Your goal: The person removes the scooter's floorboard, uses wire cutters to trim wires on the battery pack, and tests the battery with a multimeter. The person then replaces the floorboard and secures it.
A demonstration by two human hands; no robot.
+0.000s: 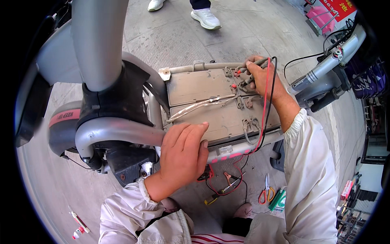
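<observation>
Dusty brown batteries [199,87] lie side by side in the silver frame of an electric scooter [99,44]. My right hand [270,79] is closed around test probes [252,76], with their tips down by the terminals at the batteries' far right. A red lead [266,97] and a black lead [275,75] run from the probes over the batteries to the near side. White-wrapped wires [199,106] cross the batteries from the left. My left hand [180,152] rests, fingers stretched out, on the near left edge of the battery bay, holding nothing.
On the floor near my feet lie orange-handled scissors [266,192], a green box [278,199] and a red clip [228,178] among wires. Another person's white shoes [206,18] stand beyond the scooter. A second silver frame [331,61] is at the right.
</observation>
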